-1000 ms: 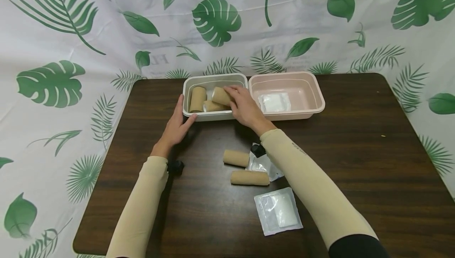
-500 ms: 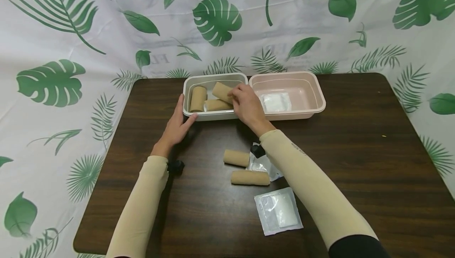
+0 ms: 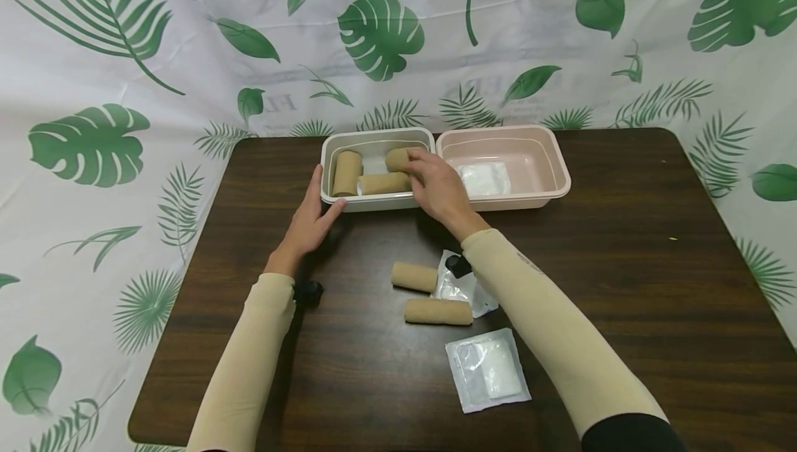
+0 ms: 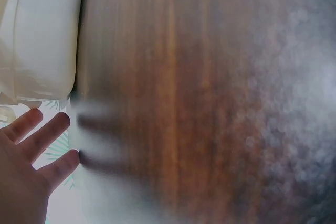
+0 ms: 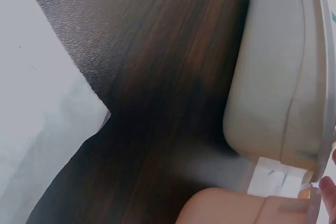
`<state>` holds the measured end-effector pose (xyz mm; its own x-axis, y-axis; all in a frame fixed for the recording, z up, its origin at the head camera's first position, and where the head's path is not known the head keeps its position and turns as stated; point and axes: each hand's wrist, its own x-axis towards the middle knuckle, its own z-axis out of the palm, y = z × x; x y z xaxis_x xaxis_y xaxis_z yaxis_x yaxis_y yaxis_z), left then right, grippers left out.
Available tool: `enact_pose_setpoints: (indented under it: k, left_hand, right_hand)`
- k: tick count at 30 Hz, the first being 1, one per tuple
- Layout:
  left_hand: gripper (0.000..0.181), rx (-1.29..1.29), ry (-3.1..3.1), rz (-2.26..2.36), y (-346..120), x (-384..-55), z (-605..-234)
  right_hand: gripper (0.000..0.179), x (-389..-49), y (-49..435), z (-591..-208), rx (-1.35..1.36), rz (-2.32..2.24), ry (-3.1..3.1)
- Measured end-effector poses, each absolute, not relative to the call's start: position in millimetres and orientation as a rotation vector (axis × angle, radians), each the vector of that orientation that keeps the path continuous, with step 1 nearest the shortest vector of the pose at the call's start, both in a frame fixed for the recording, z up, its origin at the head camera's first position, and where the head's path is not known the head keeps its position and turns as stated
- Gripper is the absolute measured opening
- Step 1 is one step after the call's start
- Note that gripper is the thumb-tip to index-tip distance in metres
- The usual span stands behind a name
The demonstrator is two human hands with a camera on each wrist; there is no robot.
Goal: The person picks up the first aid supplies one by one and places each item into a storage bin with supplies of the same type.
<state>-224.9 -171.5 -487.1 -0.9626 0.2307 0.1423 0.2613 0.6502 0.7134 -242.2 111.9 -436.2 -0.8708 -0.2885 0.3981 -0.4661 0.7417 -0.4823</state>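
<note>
In the head view my right hand (image 3: 441,187) reaches into the pale grey bin (image 3: 380,206) and pinches a brown cardboard tube (image 3: 396,160) near its right end. A second tube (image 3: 382,183) lies along the bin's front wall, and another tube (image 3: 347,174) stands across the left end. My left hand (image 3: 305,222) rests against the bin's front left corner, thumb at the front rim and fingers along the side. Those straight fingers (image 4: 47,135) show beside the bin in the left wrist view. Most of the right hand is out of frame in the right wrist view.
A pink bin (image 3: 538,165) adjoins the grey one on the right, holding a white packet (image 3: 484,178). On the dark wooden table (image 3: 623,286) lie two tubes (image 3: 414,277), a packet (image 3: 457,286) partly under the right wrist, and another packet (image 3: 488,370) nearer the front.
The right hand has turned and shifted the tube it holds toward the right and back of the grey bin, uncovering more of the front tube. The left hand stays put.
</note>
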Motion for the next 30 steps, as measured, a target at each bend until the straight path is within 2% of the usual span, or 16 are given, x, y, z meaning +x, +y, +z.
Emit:
enact_pose_setpoints:
  k: [11,18,23,30]
  left_hand:
    - [0.082,-0.421,-2.822,-1.232,-173,-224,-488]
    - [0.083,-0.444,-2.823,-1.247,-173,-224,-488]
    - [0.083,-0.441,-2.821,-1.248,-174,-224,-489]
    - [0.082,-0.456,-2.806,-1.259,-172,-224,-488]
  right_hand:
    - [0.021,-223,125,-434,0.649,0.951,-2.518]
    - [0.02,-189,149,-420,0.745,1.007,-2.458]
    - [0.024,-163,170,-411,0.778,1.05,-2.501]
    - [0.031,-135,199,-419,0.846,0.943,-2.665]
